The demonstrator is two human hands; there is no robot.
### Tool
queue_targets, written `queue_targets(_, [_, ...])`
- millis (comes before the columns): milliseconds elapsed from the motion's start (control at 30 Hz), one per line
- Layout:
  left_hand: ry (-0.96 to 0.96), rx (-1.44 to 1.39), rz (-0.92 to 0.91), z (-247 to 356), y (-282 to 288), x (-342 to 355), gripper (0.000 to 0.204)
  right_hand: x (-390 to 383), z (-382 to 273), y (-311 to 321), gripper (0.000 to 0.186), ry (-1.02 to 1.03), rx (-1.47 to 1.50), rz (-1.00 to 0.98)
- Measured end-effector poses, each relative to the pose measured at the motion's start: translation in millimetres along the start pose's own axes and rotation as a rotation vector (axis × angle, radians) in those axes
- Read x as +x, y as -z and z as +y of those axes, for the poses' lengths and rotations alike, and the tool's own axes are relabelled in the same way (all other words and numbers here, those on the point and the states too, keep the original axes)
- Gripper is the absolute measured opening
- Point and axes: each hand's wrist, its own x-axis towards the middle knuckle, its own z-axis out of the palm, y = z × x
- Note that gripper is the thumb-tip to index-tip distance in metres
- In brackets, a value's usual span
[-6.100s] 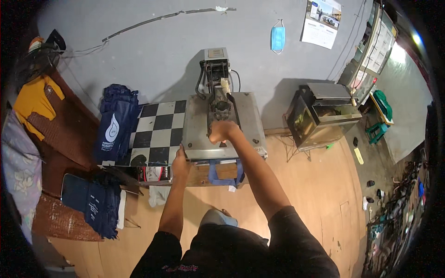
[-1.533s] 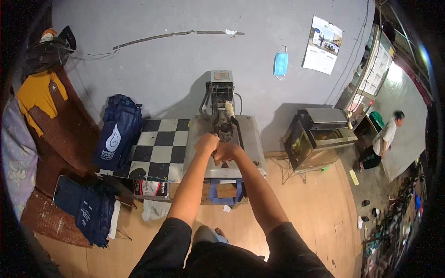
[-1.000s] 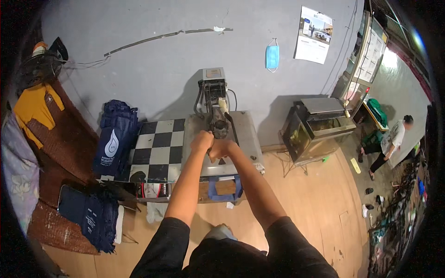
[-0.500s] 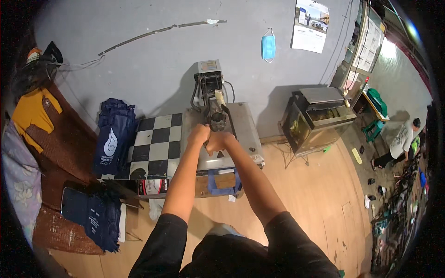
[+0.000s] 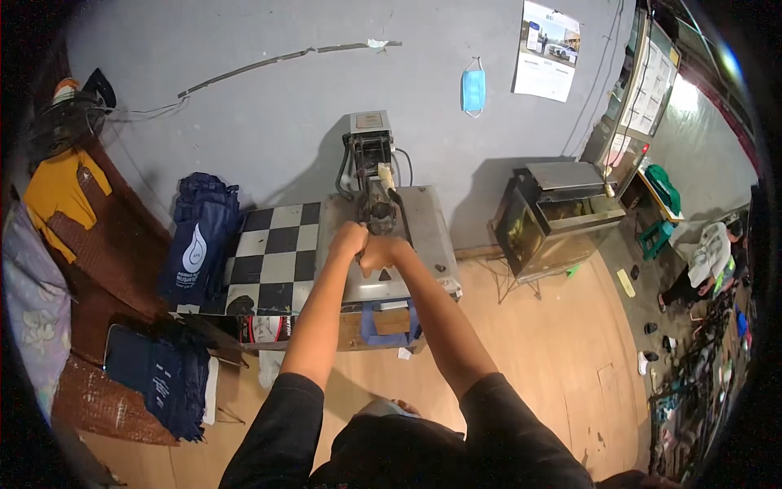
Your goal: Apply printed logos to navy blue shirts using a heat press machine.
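In front of me stands a heat press [image 5: 368, 163] with a grey control box on top and a flat metal plate [image 5: 428, 236]. My left hand [image 5: 350, 238] is closed round the press handle, over the plate's middle. Close beside it, my right hand [image 5: 381, 254] is also closed on the handle, its fingers curled. Both arms reach out straight, and the grip itself is mostly hidden by my hands. Blue bag straps [image 5: 389, 337] hang below the plate's front edge; any fabric under the plate is hidden.
Left of the press, a checkered tabletop [image 5: 273, 253] bears stacked navy bags [image 5: 195, 244]. More navy bags [image 5: 167, 379] lie lower left. On the right is a glass tank [image 5: 558, 216] on a thin-legged stand. Another person [image 5: 705, 261] bends over at the far right.
Both my hands stay on the press handle, almost unmoved. The scene sits slightly lower in view. The person at far right bends further over, holding pale cloth.
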Motion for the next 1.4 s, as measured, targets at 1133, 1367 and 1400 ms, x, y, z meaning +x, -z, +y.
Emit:
queue_targets(1133, [-0.030,-0.366,-0.143,-23,13,-13,0.060,-2,-19,-9,0.032,-0.063,-0.124,0.125])
queue_targets(1367, [-0.011,-0.378,-0.104,-21,10,-15,0.059,-6,-24,-3,0.025,-0.128,-0.081,-0.004])
queue_targets(1400, [-0.032,-0.329,-0.099,-19,9,-15,0.059,-7,-23,-3,0.024,-0.118,-0.080,-0.010])
